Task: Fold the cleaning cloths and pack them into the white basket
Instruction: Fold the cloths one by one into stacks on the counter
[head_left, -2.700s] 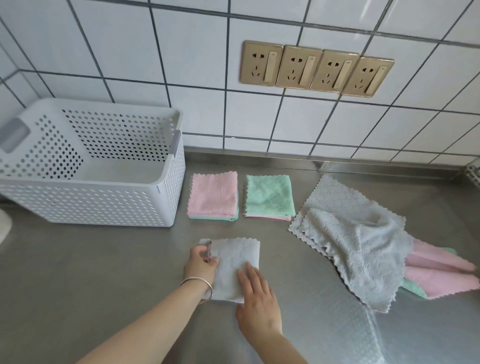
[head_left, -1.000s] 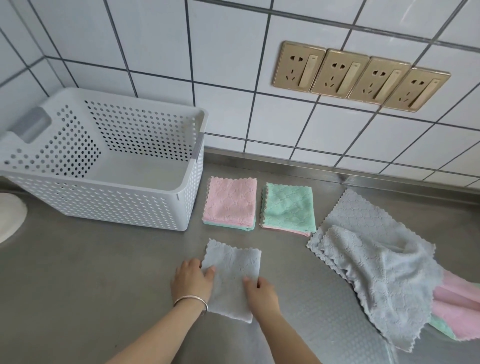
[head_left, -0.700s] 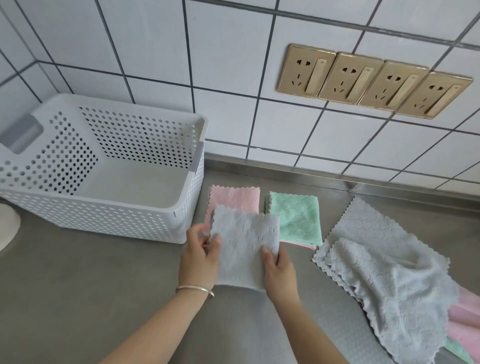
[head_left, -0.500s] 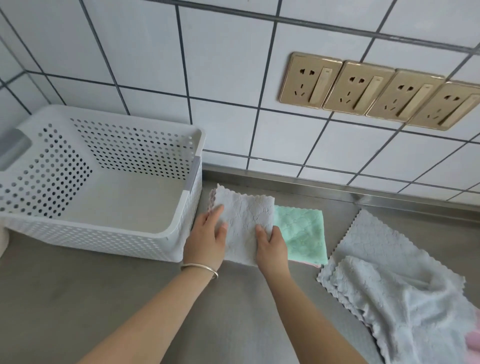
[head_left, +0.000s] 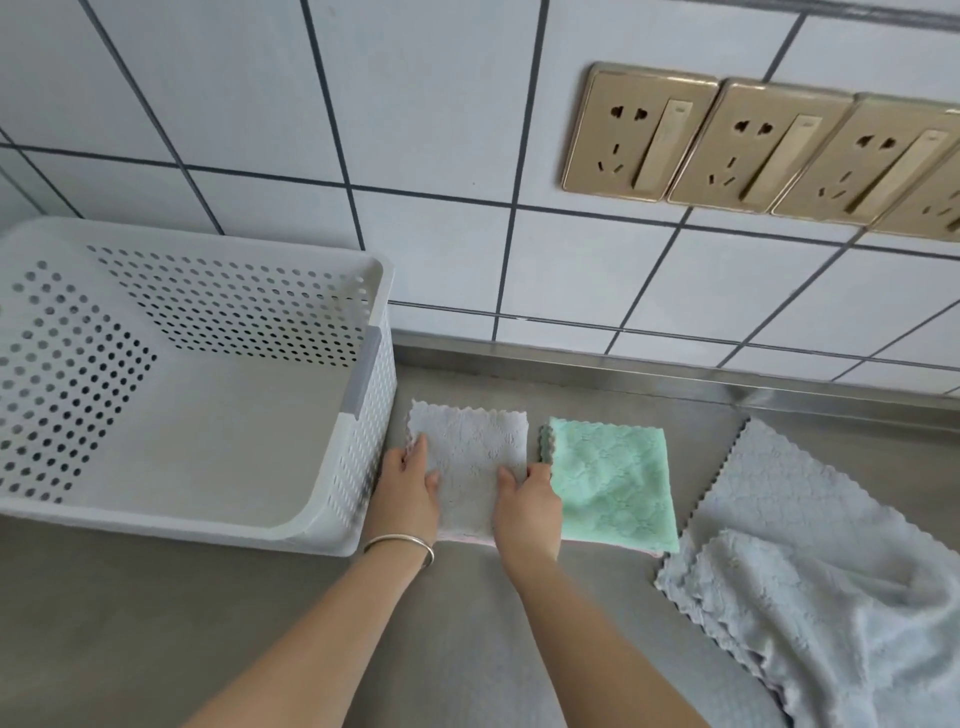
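Nearest you, both forearms reach toward 12 o'clock over the bench (head_left: 156, 639). Your left hand (head_left: 410, 488) and right hand (head_left: 527, 501) flank the folded grey cloth (head_left: 470, 467): each thumb lies on top and the other fingers curl out of view at the side edges, so each grip reads as a pinch on that cloth, though how far under it the fingers reach cannot be told. A pink edge (head_left: 467, 540) shows beneath its near side, so the grey cloth appears to sit on a pile.

At 3 o'clock of it, just beside, lies the folded green cloth (head_left: 610, 491); beyond that, at 4 o'clock, a loose heap of unfolded grey cloths (head_left: 810, 577).

At 9 o'clock, the white basket (head_left: 332, 535) stands just beside your left hand; no cloth shows inside.

Handling, as judged: the cloths are light, soft and limp; a folded one will droop or spring open if lifted by one corner. Hold opposite edges, or slide fingers under the whole pile.
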